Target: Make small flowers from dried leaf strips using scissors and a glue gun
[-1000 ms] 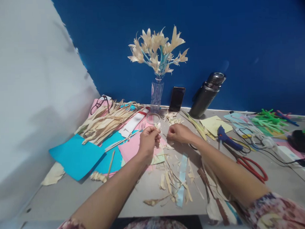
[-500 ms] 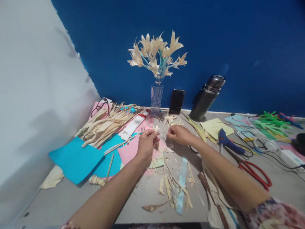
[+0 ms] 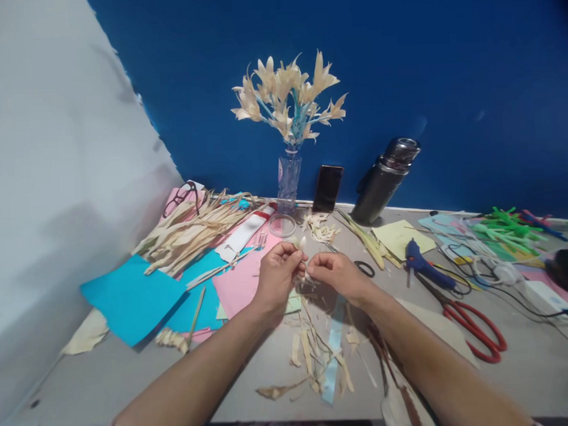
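Observation:
My left hand [image 3: 277, 276] and my right hand [image 3: 335, 274] meet fingertip to fingertip above the grey table [image 3: 131, 373]. Both pinch a small cream petal piece [image 3: 302, 243], whose pointed tip sticks up between the thumbs. Beneath the hands lie a pink paper sheet [image 3: 240, 278] and a scatter of cream husk strips [image 3: 312, 355] with a pale blue strip [image 3: 333, 345]. Behind the hands stands a clear vase [image 3: 288, 183] with cream flowers [image 3: 287, 95] on blue stems.
A pile of dried husks [image 3: 191, 225] and blue paper [image 3: 133, 296] lie at the left. A phone [image 3: 328, 188] and dark flask [image 3: 385, 178] lean on the blue wall. A blue glue gun [image 3: 423, 264], red scissors [image 3: 474, 327], cables and green stems [image 3: 503, 225] fill the right.
My right hand has moved left to meet my left hand, and both came a little nearer to me with the petal piece between them. The view shifted slightly.

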The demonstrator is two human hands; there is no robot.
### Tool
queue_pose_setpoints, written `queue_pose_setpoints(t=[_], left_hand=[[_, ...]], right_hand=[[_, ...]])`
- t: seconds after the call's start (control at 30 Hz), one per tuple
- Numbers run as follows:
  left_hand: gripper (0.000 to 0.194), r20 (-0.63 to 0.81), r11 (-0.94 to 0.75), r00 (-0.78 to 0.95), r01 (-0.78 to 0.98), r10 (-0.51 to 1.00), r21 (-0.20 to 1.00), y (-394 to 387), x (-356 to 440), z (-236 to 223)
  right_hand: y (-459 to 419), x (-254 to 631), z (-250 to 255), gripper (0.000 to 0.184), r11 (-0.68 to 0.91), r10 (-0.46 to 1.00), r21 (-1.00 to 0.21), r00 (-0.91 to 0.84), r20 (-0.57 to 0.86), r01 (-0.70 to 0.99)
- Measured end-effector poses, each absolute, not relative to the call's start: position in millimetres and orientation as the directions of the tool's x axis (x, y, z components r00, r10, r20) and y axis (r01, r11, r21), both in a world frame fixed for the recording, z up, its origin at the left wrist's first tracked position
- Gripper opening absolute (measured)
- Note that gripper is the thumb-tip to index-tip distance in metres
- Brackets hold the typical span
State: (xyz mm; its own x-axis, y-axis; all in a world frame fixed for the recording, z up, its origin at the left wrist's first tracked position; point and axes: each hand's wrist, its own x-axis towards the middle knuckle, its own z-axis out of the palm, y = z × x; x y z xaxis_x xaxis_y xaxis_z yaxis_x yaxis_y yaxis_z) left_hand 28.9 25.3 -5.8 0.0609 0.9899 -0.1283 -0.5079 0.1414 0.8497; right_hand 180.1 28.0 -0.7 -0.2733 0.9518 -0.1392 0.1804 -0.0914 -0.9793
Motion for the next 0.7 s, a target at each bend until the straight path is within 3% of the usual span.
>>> queue_pose_setpoints(t=[0.13,0.27,0.47,0.7], left_hand=[[0.025,-0.117,0.105,0.001,-0.452,0.993,0.886,25.1,32.7,-5.4],[0.023,-0.141,0.125,-0.006,-0.430,0.990,0.894,26.4,30.1,-5.7],[0.021,-0.201,0.212,0.074,-0.447,0.977,0.869,27.9,27.0,-11.7],[0.013,-0.185,0.235,0.153,-0.442,0.971,0.866,23.4,31.0,-9.0]], right_hand=[[25.2,180.7,-4.0,0.034,-0.111,0.952,-0.987,-0.274,-0.140,0.117],[23.2,181.4,-3.3,0.027,-0.108,0.944,-0.981,-0.294,-0.152,0.160],[20.1,179.1,1.8,0.022,0.053,0.980,-0.985,-0.197,0.019,0.164],[20.9,178.2,4.1,0.039,-0.118,0.982,-0.993,-0.144,-0.120,0.023]])
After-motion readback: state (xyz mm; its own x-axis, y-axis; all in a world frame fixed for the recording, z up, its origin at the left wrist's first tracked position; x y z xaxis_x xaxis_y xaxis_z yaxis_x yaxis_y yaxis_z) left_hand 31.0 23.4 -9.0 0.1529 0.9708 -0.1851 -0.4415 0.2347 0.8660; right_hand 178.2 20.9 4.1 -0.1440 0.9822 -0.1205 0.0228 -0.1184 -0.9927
